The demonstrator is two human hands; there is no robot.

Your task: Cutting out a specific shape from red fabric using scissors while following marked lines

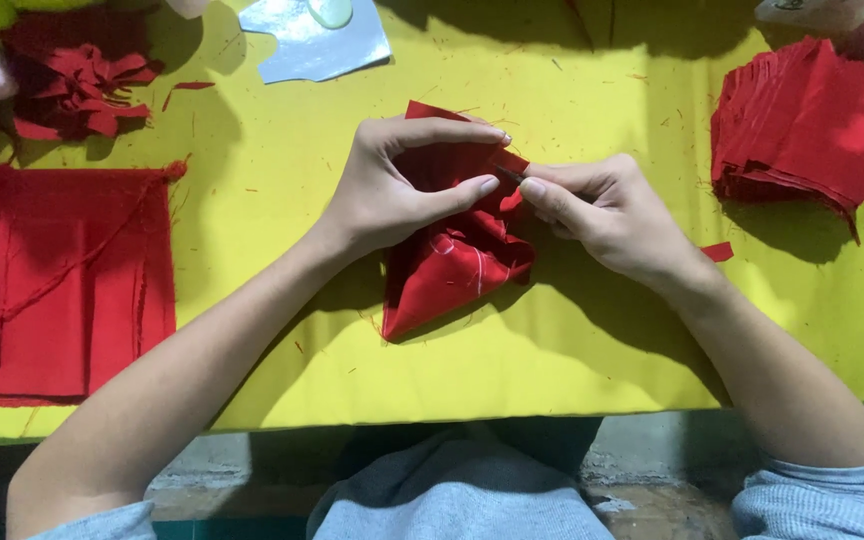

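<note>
Pinching the upper edge of a red fabric cone [457, 262], both hands meet at tabletop [572, 350] centre: left hand [392, 190] from nine o'clock, right hand [607, 215] from three o'clock; the cone's tip points toward seven o'clock.

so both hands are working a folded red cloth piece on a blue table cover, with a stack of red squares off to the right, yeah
Not quite: the table cover is yellow, not blue, as the head view shows. The rest holds: the left hand and right hand both pinch the folded red cloth piece, and the stack of red squares lies off to the right.
</note>
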